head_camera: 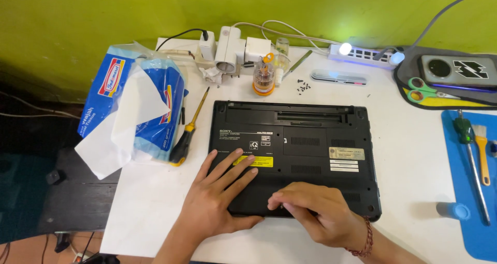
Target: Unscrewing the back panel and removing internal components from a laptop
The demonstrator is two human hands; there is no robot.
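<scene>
Black laptop [295, 158] lies bottom-up at the middle of the white bench [409, 155] — left hand [217, 194] flat on its near-left corner, fingers spread, grasping nothing. Right hand [316, 212] rests on the near edge beside it, fingertips [277, 201] pressed at the casing; whether they pinch anything small cannot be told from here. Yellow-handled screwdriver [189, 132] lies just left of the laptop, a blue tissue pack [137, 103] beyond it — loose screws [303, 86] near the far edge.

I see a bright, evenly lit, sharp view, with glare off two small lamps [345, 48] and soft shadows under my hands.
</scene>
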